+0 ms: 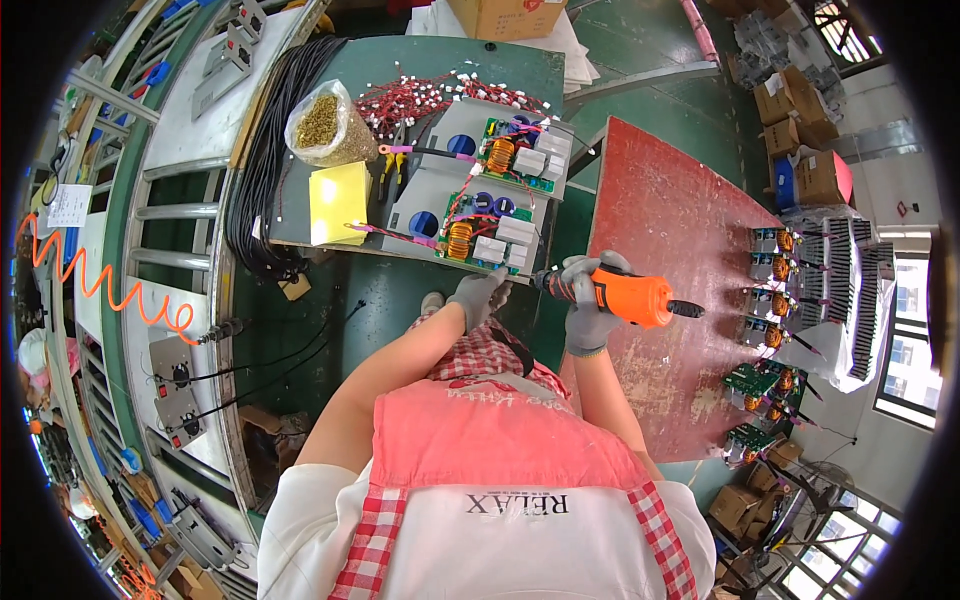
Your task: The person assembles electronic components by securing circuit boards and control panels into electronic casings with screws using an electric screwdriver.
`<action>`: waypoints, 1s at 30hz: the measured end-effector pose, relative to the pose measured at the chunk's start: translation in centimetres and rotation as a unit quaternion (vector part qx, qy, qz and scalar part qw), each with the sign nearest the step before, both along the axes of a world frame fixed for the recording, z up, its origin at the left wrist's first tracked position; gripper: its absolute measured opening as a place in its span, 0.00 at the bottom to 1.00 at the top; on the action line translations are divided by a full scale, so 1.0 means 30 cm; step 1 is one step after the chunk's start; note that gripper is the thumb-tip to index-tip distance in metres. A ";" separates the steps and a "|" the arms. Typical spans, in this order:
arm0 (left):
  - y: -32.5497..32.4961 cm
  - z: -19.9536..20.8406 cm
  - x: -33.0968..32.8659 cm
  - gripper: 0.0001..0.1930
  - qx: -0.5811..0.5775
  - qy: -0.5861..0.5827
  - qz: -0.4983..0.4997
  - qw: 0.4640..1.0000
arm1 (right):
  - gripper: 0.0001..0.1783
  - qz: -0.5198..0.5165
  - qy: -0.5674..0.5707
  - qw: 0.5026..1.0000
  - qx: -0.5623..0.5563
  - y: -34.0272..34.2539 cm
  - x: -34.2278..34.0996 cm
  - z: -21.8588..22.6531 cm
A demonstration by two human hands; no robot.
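Observation:
My right hand (588,322), in a grey glove, is wrapped round an orange electric screwdriver (640,296). The tool lies nearly level, its dark nose pointing left toward the nearer circuit board (490,232). That green board carries a copper coil, dark blue capacitors and white blocks, and sits on a grey metal plate (402,212). At the plate's front edge, my gloved left hand (478,296) has its fingers drawn together; whatever they grip is hidden. Behind lies a second plate with a similar circuit board (522,152).
Left on the green table stand a bag of small brass-coloured parts (322,125), yellow sheets (338,205), pliers (393,172) and black cables (265,180). Red-wired connectors (410,103) lie behind. A red table (670,220) at right bears several boards (770,300). A coiled orange hose (110,295) hangs far left.

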State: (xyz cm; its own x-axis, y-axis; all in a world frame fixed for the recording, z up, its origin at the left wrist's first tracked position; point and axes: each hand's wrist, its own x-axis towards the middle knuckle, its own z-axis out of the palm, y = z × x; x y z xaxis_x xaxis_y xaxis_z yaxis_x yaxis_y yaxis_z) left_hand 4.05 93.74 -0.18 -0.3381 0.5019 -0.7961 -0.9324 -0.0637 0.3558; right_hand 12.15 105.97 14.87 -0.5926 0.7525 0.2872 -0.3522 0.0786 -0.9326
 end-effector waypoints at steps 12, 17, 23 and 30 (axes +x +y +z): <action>0.066 0.030 0.008 0.10 -0.100 0.050 -0.031 0.993 | 0.21 0.199 -0.120 0.970 0.078 0.005 -0.070 -0.064; 0.071 0.000 0.024 0.11 -0.091 0.012 0.046 0.995 | 0.21 0.173 -0.117 0.955 0.213 -0.011 -0.079 -0.041; 0.052 -0.004 -0.008 0.10 -0.068 0.001 -0.031 0.997 | 0.19 0.162 -0.141 0.965 0.150 -0.030 -0.093 -0.023; -0.070 0.023 -0.048 0.08 -0.024 0.086 -0.176 0.980 | 0.21 0.159 -0.104 0.982 0.005 -0.041 -0.065 0.004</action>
